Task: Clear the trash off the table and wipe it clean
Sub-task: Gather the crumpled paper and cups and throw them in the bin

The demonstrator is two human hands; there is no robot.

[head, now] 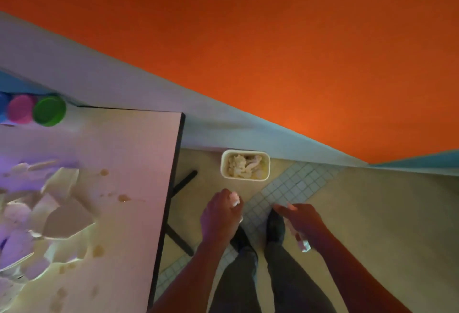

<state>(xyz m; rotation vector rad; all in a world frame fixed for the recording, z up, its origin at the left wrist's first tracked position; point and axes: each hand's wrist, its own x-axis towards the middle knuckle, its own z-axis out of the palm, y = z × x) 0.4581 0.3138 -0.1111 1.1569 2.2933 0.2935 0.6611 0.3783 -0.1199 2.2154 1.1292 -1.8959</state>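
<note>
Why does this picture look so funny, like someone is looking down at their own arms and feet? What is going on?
There is only one picture, and it comes from a camera worn on a person's head, so you see what they see when they look down. The two arms are theirs. The left hand is curled round a bit of white crumpled paper. The right hand also has something small and white sticking out under it, but I cannot tell how it is held. Below are their legs and dark shoes on the floor. By the wall stands a white bin with crumpled paper inside. On the left is the table, with a heap of white paper scraps, some brownish spill spots and coloured tubs at the back. The person is tidying it.
</note>
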